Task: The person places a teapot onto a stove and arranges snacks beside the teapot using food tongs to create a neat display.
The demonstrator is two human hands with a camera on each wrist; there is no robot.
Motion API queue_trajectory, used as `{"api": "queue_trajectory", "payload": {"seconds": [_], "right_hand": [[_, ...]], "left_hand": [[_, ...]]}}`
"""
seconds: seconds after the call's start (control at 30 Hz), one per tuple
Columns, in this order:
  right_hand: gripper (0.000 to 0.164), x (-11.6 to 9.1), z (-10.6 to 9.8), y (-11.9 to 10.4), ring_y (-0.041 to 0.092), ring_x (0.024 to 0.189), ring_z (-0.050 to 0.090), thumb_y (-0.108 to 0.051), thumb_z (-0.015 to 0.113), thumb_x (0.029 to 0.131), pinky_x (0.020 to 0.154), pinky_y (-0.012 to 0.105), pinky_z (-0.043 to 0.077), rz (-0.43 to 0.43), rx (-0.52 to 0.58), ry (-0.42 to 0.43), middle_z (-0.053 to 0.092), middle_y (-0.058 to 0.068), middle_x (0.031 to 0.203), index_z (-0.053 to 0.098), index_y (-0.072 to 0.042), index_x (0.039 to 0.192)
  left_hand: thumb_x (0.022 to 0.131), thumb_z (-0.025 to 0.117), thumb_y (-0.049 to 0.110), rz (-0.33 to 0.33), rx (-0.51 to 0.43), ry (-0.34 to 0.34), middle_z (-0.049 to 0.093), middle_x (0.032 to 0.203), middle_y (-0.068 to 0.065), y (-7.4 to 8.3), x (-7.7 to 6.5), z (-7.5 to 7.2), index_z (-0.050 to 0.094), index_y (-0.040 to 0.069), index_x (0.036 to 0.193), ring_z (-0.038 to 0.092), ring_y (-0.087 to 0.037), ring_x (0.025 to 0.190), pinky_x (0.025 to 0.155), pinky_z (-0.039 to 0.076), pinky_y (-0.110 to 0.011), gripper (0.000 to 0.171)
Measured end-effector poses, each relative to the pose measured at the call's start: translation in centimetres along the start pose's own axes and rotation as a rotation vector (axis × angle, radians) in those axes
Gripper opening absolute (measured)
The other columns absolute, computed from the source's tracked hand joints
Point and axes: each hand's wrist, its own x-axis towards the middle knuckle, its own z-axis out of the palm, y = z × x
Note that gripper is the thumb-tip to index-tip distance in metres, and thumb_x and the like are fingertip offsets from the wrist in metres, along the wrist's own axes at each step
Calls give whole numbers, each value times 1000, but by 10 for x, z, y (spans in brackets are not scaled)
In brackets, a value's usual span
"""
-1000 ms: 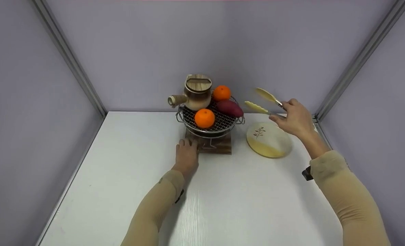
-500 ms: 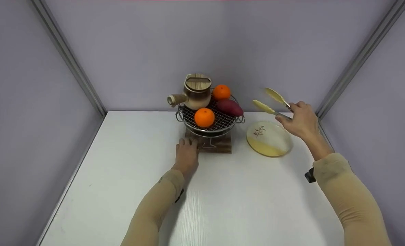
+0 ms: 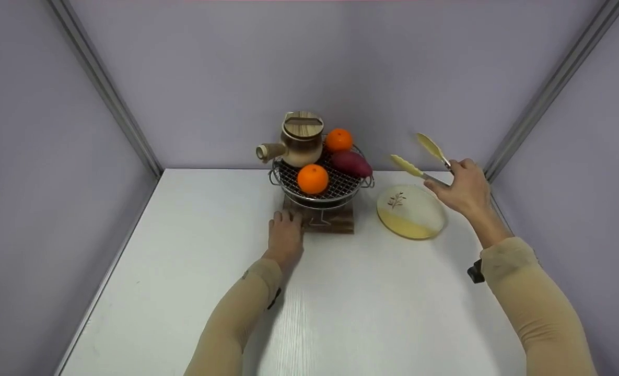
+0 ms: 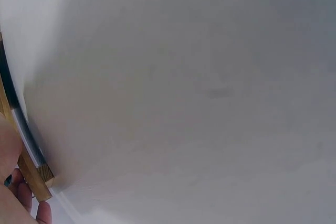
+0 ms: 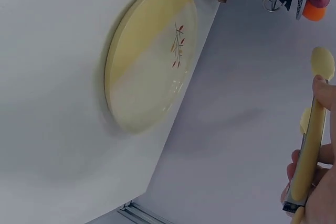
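My left hand (image 3: 285, 237) grips the front left corner of a dark wooden base board (image 3: 336, 223); in the left wrist view, fingers lie around the wooden edge (image 4: 34, 179). On that base stands a round wire grill rack (image 3: 343, 188). It bears a brown-and-cream clay pot (image 3: 303, 151) with a wooden lid, an orange (image 3: 313, 179) in front, another orange (image 3: 339, 140) behind, and a purple sweet potato (image 3: 352, 164). My right hand (image 3: 466, 188) holds yellow-tipped tongs (image 3: 408, 166) above the far side of a plate (image 3: 413, 224). The tongs' tips are spread, with nothing between them.
The cream-and-yellow plate with a leaf sprig lies on the white table (image 3: 382, 297), right of the grill. Grey walls (image 3: 210, 78) close off the back and both sides. The pot's handle (image 3: 270, 152) juts out leftward.
My right hand has moved right and slightly down with the tongs, away from the grill. The left hand and the things on the grill have stayed in place.
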Motion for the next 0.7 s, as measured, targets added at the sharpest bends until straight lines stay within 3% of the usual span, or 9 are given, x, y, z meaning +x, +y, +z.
{"api": "queue_trajectory", "payload": {"seconds": [0.17, 0.4, 0.7], "right_hand": [[91, -3, 5, 7, 52, 115, 59, -56, 82, 95, 96, 69, 50, 25, 22, 22, 62, 34, 129, 59, 10, 152], [99, -10, 9, 18, 57, 129, 59, -61, 82, 92, 105, 71, 50, 93, 35, 23, 61, 36, 141, 57, 11, 155], [102, -20, 17, 38, 54, 124, 59, -66, 78, 95, 100, 69, 51, 153, 27, 6, 60, 35, 138, 56, 13, 155]], "left_hand": [[114, 64, 24, 2, -7, 4, 59, 147, -22, -1, 0, 1, 60, 7, 150, 52, -40, 135, 111, 50, -54, 40], [114, 63, 24, 9, 14, 11, 60, 143, -22, -2, 1, 4, 61, 8, 146, 53, -40, 130, 106, 51, -53, 36], [114, 63, 25, -4, 27, -1, 60, 145, -20, -1, 2, 4, 60, 9, 148, 53, -39, 131, 107, 51, -52, 37]]}}
